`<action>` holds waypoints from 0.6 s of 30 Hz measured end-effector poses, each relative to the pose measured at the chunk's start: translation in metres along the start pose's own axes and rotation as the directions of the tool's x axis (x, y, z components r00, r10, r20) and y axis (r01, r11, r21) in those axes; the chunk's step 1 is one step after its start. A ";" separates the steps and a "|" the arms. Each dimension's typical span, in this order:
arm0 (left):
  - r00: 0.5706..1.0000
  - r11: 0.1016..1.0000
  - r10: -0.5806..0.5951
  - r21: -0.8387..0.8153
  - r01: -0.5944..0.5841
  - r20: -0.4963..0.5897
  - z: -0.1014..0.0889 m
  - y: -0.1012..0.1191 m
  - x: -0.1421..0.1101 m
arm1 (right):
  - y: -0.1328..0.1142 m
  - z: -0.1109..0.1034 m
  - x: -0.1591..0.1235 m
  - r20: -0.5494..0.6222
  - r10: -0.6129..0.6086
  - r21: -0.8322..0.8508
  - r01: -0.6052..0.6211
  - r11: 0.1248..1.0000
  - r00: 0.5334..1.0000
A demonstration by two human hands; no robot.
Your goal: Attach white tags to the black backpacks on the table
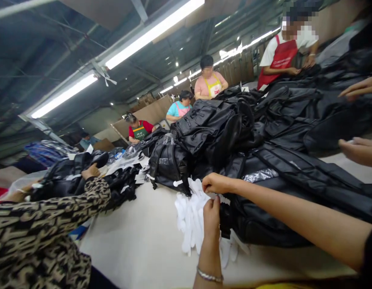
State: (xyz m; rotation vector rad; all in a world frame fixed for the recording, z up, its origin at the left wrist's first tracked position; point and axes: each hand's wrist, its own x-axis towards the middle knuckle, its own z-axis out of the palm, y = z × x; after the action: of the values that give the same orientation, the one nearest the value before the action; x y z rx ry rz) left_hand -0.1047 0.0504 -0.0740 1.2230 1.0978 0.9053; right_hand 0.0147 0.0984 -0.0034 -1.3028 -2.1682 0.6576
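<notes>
My left hand (211, 212), with a bracelet at its wrist, is raised over the table with its fingers pinched together. Just above it, my right hand (217, 184) reaches in from the right, its fingers also closed in a pinch. Whatever lies between the fingertips is too small to make out. Under and behind both hands is a heap of white strips (189, 220) with rounded ends. A black bag (264, 200) with straps and a shiny clear patch lies beside my right forearm.
Black bags (210, 124) are piled across the table (128, 237). A co-worker's patterned sleeve (53, 212) reaches over black pieces at left. Another person's hands (362, 152) come in at the right edge. Several people in aprons work along the far side.
</notes>
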 end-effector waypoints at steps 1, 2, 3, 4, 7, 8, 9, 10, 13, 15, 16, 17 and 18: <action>0.997 0.999 -0.050 -0.002 0.050 0.050 0.001 0.000 0.002 | -0.001 0.000 -0.002 -0.010 0.017 0.000 -0.017 1.000 1.000; 0.991 0.995 -0.092 -0.020 0.094 0.094 0.002 0.000 0.004 | -0.001 -0.001 -0.005 -0.041 0.046 -0.006 -0.046 0.999 0.998; 0.985 0.991 -0.124 -0.044 0.130 0.123 0.003 -0.001 0.006 | -0.002 0.000 -0.010 -0.092 0.087 -0.018 -0.089 0.996 0.992; 0.980 0.986 -0.143 -0.066 0.153 0.135 0.004 -0.002 0.006 | -0.002 0.000 -0.018 -0.160 0.136 -0.035 -0.143 0.989 0.978; 0.977 0.970 -0.188 -0.135 0.200 0.097 0.006 -0.003 0.005 | 0.000 0.010 -0.055 -0.400 0.335 0.003 -0.364 0.931 0.853; 0.976 0.962 -0.198 -0.174 0.212 0.095 0.008 -0.002 0.004 | 0.000 0.015 -0.070 -0.421 0.432 0.087 -0.439 0.894 0.797; 0.974 0.951 -0.202 -0.215 0.220 0.103 0.009 0.000 0.002 | 0.001 0.022 -0.084 -0.395 0.539 0.197 -0.505 0.841 0.744; 0.973 0.942 -0.202 -0.250 0.224 0.111 0.012 0.002 0.000 | 0.000 0.028 -0.097 -0.335 0.637 0.311 -0.556 0.771 0.695; 0.977 0.945 -0.176 -0.259 0.201 0.116 0.021 0.012 -0.005 | -0.006 0.041 -0.121 -0.122 0.765 0.559 -0.593 0.579 0.632; 0.983 0.960 -0.153 -0.223 0.171 0.097 0.027 0.019 -0.007 | -0.012 0.043 -0.124 -0.072 0.754 0.644 -0.547 0.535 0.652; 0.986 0.964 -0.143 -0.215 0.159 0.089 0.029 0.021 -0.008 | -0.015 0.043 -0.123 -0.053 0.751 0.684 -0.524 0.507 0.658; 0.987 0.964 -0.139 -0.218 0.153 0.080 0.031 0.022 -0.008 | -0.017 0.042 -0.121 -0.037 0.754 0.723 -0.503 0.473 0.655; 0.987 0.959 -0.145 -0.234 0.158 0.072 0.033 0.023 -0.008 | -0.018 0.043 -0.120 -0.029 0.766 0.761 -0.482 0.433 0.642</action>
State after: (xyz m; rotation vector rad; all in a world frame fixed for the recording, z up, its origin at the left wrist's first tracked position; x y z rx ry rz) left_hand -0.0744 0.0379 -0.0502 0.9463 0.9939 0.8543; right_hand 0.0231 -0.0226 -0.0455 -1.5988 -0.8349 1.2536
